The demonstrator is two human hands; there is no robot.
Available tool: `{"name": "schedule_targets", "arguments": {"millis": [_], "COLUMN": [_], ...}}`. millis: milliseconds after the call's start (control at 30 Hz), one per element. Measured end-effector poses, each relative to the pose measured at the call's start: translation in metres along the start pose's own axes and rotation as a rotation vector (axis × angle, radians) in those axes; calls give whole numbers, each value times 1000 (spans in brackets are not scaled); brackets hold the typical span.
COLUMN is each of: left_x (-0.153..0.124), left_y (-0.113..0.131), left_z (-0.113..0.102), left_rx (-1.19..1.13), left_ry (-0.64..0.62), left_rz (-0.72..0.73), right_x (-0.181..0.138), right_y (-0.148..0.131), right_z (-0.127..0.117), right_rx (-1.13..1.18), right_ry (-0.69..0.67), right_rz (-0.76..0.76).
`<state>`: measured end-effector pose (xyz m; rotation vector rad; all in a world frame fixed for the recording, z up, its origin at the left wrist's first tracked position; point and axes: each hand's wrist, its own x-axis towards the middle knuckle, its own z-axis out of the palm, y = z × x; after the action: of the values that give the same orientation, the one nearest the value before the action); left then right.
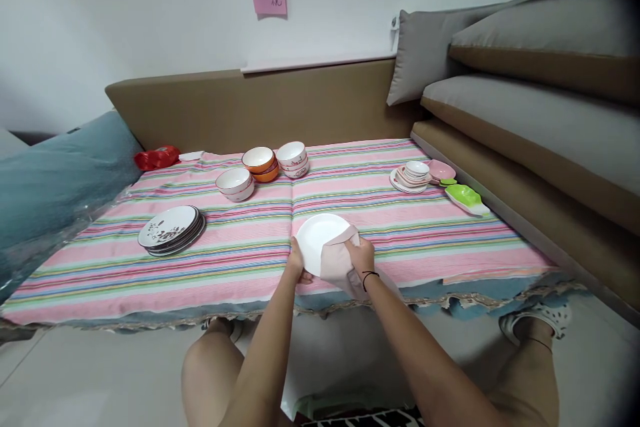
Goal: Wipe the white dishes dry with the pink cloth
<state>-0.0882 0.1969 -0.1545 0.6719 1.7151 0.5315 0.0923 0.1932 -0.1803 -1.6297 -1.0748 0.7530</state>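
Observation:
A round white plate [315, 233] is held over the front edge of the striped cloth. My left hand [298, 261] grips its left rim, with the thumb along the edge and fingers beneath. In my right hand [361, 255] is a pale pinkish cloth [337, 261], bunched in the fingers and lying against the plate's right side. The cloth's lower end hangs down toward the edge. My right fingertips are partly hidden by the fabric.
A stack of patterned plates [173, 227] lies at the left. Behind stand white bowls [235, 183], orange bowls [260, 163] and more patterned bowls [293, 159]. At the right are small dishes [410, 177], a pink dish [441, 171] and a green dish [466, 196]. Cushions [530, 107] pile up beyond.

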Motion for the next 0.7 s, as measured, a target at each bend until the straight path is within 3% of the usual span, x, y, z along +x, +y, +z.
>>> {"name": "schedule_targets", "arguments": {"millis": [467, 700], "left_x": [-6, -19], "left_y": [-8, -11], "left_z": [-7, -12], "left_rx": [-44, -25], "left_ry": [-72, -111], "left_rz": [73, 177], "right_x": [0, 3], "right_y": [-1, 3], "right_z": [-1, 1], "right_rx": [26, 42], "right_ry": [31, 55], "right_rz": [1, 14]}}
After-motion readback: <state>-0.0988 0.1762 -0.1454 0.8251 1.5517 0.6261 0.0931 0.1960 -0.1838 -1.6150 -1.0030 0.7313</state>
